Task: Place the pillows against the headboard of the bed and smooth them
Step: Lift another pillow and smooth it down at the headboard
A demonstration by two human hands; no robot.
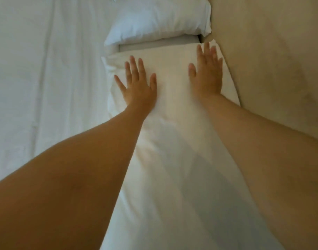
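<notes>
A long white pillow (172, 141) lies along the beige padded headboard (273, 60), its right edge touching it. My left hand (137, 83) rests flat on the pillow's far left part, fingers spread. My right hand (207, 73) lies flat near the pillow's far right corner, close to the headboard, slightly blurred. Beyond it a second white pillow (160, 20) lies against the headboard, with a narrow grey gap between the two pillows.
A white bed sheet (46, 78) with lengthwise creases covers the mattress to the left of the pillows. The headboard fills the whole right side of the view.
</notes>
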